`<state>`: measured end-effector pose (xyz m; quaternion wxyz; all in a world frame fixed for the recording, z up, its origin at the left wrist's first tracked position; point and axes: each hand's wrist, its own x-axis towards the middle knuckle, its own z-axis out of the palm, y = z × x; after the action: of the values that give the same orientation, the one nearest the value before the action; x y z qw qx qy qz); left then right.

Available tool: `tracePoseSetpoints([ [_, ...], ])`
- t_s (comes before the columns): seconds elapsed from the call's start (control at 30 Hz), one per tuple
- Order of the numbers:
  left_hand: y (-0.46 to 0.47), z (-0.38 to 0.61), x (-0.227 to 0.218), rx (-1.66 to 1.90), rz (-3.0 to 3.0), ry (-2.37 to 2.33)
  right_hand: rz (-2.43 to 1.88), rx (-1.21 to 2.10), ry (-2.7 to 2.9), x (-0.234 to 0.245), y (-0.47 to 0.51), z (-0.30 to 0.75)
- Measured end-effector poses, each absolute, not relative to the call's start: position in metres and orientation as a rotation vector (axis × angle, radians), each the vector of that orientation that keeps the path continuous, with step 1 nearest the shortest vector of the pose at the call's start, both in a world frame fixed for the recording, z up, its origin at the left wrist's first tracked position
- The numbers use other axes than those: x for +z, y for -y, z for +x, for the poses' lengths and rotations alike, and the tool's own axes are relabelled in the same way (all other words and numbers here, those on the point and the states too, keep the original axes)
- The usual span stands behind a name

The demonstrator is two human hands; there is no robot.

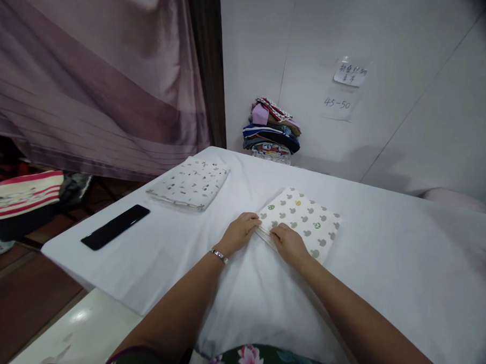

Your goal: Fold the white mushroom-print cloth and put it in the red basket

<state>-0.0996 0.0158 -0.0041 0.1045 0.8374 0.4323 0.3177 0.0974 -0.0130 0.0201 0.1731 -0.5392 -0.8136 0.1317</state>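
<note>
A folded white cloth point(301, 219) with grey rounded figures and a few green and yellow ones lies flat on the white-covered table point(175, 265). My left hand point(241, 233), with a metal bracelet at the wrist, pinches the cloth's near left corner. Further along that same layered edge, my right hand point(290, 246) grips it with thumb and fingers. Part of the cloth's near side is hidden under my right hand. To the left lies a second folded cloth point(192, 182), white with small dark prints, apart from both hands.
A black phone point(116, 227) rests near the table's left edge. Behind the far edge rises a stack of folded fabrics point(272, 130) against the wall. Pinkish curtains point(110, 79) hang at the left. Two handwritten papers point(338, 103) are on the wall.
</note>
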Motion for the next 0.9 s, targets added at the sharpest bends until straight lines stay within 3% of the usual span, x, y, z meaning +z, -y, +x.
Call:
tracePoseSetpoints([
  [0.9,-0.0167,-0.0943,-0.0029,0.953,2.412,-1.397,-1.599,0.281,2.389,0.0203,0.0158,0.0925],
])
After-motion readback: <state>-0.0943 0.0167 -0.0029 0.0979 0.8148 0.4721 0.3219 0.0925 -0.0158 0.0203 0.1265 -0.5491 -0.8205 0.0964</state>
